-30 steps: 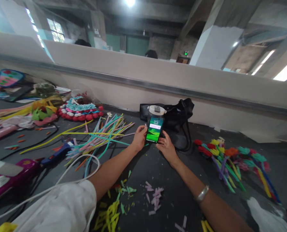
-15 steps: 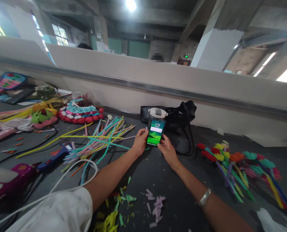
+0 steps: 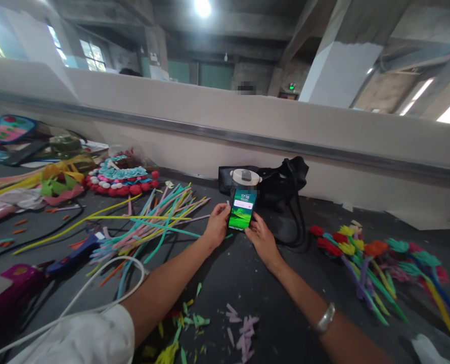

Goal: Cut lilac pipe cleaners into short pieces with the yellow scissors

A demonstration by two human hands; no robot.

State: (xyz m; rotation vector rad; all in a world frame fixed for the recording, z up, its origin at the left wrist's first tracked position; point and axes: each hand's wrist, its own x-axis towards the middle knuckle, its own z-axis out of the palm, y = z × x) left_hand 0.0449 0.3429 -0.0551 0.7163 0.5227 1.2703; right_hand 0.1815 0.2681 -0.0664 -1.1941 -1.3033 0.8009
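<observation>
A smartphone [image 3: 241, 211] with a lit green lock screen stands tilted up in front of me, its time reading 17:18. My left hand [image 3: 216, 225] grips its left edge, fingers curled behind. On the lower right edge, my right hand [image 3: 262, 235] holds it between thumb and fingers. Just behind the phone's top is a white oval object [image 3: 246, 176], its kind unclear. A black bag [image 3: 281, 184] lies behind them against the partition, its strap looping to the right. Left of my left hand spreads a heap of coloured fuzzy craft stems [image 3: 160, 217].
Fuzzy-stem flowers [image 3: 346, 242] lie on the right. Yellow, green and lilac scraps [image 3: 243, 333] litter the dark table near me. A white cable [image 3: 134, 260] loops by my left forearm. At left are a magenta device [image 3: 16, 288] and a red, white and blue beaded craft piece [image 3: 122, 174].
The view has shifted slightly, so the flowers sit farther right and the magenta device farther left. Both hands keep hold of the smartphone throughout, with its screen still lit.
</observation>
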